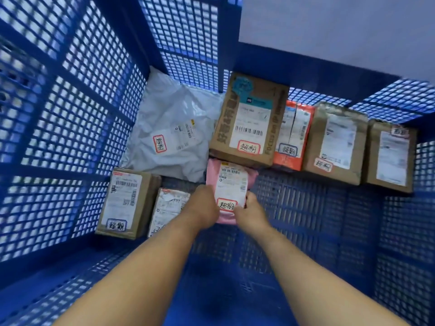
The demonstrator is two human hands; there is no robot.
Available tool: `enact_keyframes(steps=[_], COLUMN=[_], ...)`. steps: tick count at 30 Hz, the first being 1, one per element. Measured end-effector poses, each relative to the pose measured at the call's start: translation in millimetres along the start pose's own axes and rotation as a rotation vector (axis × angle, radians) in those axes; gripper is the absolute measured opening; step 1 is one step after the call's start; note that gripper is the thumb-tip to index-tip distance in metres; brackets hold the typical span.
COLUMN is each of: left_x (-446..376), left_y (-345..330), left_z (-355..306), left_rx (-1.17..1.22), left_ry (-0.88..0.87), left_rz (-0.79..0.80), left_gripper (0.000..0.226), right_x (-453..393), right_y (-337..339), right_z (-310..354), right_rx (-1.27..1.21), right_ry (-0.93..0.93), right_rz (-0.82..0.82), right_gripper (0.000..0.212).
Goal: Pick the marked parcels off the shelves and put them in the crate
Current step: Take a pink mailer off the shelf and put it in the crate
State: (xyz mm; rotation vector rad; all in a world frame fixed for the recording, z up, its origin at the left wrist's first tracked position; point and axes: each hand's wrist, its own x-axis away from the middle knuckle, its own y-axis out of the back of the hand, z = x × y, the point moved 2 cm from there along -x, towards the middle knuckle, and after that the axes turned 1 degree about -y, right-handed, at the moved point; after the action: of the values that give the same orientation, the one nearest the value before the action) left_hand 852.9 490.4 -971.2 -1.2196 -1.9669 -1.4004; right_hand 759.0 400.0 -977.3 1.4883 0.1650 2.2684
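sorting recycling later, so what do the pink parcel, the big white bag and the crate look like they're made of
Pink parcel, gripped by the left hand and right hand: probably a soft plastic mailer, since it looks limp and creased, with a paper label. White bag: likely thin plastic film, wrinkled and faintly glossy. Crate: apparently rigid moulded blue plastic, with gridded lattice walls and floor.

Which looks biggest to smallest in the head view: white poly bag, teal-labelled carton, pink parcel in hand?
1. white poly bag
2. teal-labelled carton, close behind
3. pink parcel, partly hidden by left hand and right hand
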Motion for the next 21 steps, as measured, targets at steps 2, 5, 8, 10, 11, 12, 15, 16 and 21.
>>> enact_keyframes(steps=[2, 5, 8, 10, 11, 12, 15, 16, 21], left_x=[-12, -20, -22, -16, -11, -4, 26, 40, 121], left_y=[-10, -20, -23, -20, -16, -11, 12, 22, 73], left_z=[7, 14, 15, 12, 8, 4, -16, -27, -90], left_rx=[-0.039, -0.168, -0.24, -0.246, -0.238, -0.225, -0.195, -0.187, -0.238], left_ry=[0.013, 0.014, 0.012, 0.017, 0.017, 0.012, -0.011, -0.016, -0.109], left_rz=[0.01, 0.045, 0.069, 0.062, 0.054, 0.047, 0.034, 0.027, -0.039], left_gripper=[0.03, 0.044, 0.055, 0.059, 0.06, 0.06, 0.059, 0.063, 0.068], right_x=[-10, -18, -19, -13, -7, 2, 38, 54, 138], right_y=[-6, -11, -10, -3, 2, 8, 35, 47, 102], right_z=[-4, -9, -11, -10, -7, -3, 10, 16, 46], right_rx=[0.013, 0.069, 0.093, 0.087, 0.083, 0.081, 0.122, 0.155, 0.374], right_ry=[-0.016, -0.016, -0.028, -0.031, -0.035, -0.036, -0.007, -0.005, 0.115], right_rz=[0.009, 0.046, 0.077, 0.062, 0.047, 0.035, -0.011, -0.027, -0.127], right_gripper=[0.04, 0.043, 0.046, 0.047, 0.045, 0.042, 0.049, 0.058, 0.064])
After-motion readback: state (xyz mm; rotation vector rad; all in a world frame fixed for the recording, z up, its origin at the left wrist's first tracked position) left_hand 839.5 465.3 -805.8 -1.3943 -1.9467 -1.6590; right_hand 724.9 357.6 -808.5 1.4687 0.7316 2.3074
